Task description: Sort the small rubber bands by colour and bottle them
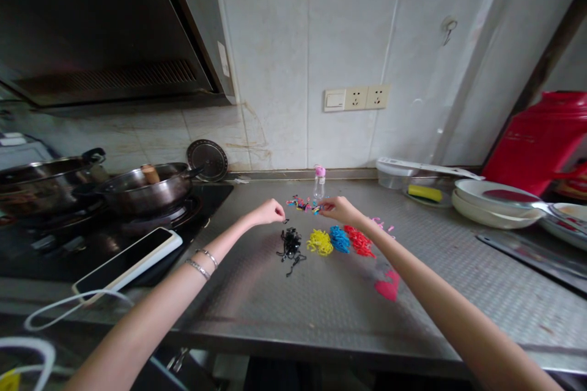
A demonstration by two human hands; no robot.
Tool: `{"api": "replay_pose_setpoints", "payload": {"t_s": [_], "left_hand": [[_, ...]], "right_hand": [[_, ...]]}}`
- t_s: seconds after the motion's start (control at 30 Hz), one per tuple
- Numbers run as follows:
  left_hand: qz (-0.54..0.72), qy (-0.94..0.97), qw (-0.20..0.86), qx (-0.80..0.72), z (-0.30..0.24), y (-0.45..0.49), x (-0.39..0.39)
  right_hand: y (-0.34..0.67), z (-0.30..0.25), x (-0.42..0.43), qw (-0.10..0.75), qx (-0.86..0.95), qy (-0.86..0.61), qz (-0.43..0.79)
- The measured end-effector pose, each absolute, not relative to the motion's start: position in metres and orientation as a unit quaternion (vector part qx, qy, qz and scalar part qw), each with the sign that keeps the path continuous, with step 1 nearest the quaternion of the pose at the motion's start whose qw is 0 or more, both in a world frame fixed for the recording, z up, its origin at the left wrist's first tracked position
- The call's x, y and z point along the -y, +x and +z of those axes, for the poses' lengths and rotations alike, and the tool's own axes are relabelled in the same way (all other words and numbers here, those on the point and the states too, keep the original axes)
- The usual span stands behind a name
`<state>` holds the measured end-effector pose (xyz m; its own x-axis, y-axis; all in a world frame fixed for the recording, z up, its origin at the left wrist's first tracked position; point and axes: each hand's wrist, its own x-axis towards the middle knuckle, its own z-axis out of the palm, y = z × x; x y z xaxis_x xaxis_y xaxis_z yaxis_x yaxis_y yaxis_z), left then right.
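Observation:
My left hand (270, 212) is pinched shut on a small black elastic band (286, 221), above the pile of black bands (291, 243). My right hand (339, 209) reaches to the edge of the mixed coloured bands (301, 203), its fingers closed together; what they hold is too small to make out. In front of it lie a yellow pile (320, 242), a blue pile (340, 239) and a red pile (359, 241) of similar bands. A few pink bands (384, 225) show beyond my right forearm. Behind the mixed bands stands a small clear bottle (320, 187) with a pink top.
A red heart-shaped piece (387, 286) lies near my right forearm. At left are a stove with a pan (151, 190), a pot (43, 183) and a cabled white phone-like device (131, 263). Bowls (495, 211), a yellow sponge (424, 193) and a red flask (534, 140) stand right.

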<state>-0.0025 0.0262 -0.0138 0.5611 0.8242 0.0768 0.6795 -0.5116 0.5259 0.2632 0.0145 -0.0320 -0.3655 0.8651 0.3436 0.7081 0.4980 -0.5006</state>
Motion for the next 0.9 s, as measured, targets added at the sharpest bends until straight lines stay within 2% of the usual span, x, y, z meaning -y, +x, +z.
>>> {"api": "replay_pose_setpoints", "payload": {"t_s": [0.27, 0.53, 0.9], "left_hand": [[0.121, 0.854, 0.253, -0.439, -0.021, -0.011, -0.020], [0.109, 0.855, 0.261, -0.435, -0.023, -0.010, -0.014], [0.118, 0.858, 0.253, -0.432, -0.020, -0.014, -0.011]], "right_hand": [[0.332, -0.020, 0.017, 0.212, 0.831, -0.507, 0.088], [0.321, -0.023, 0.041, 0.124, 0.845, -0.510, 0.101], [0.300, -0.020, 0.050, 0.095, 0.857, -0.492, 0.116]]}}
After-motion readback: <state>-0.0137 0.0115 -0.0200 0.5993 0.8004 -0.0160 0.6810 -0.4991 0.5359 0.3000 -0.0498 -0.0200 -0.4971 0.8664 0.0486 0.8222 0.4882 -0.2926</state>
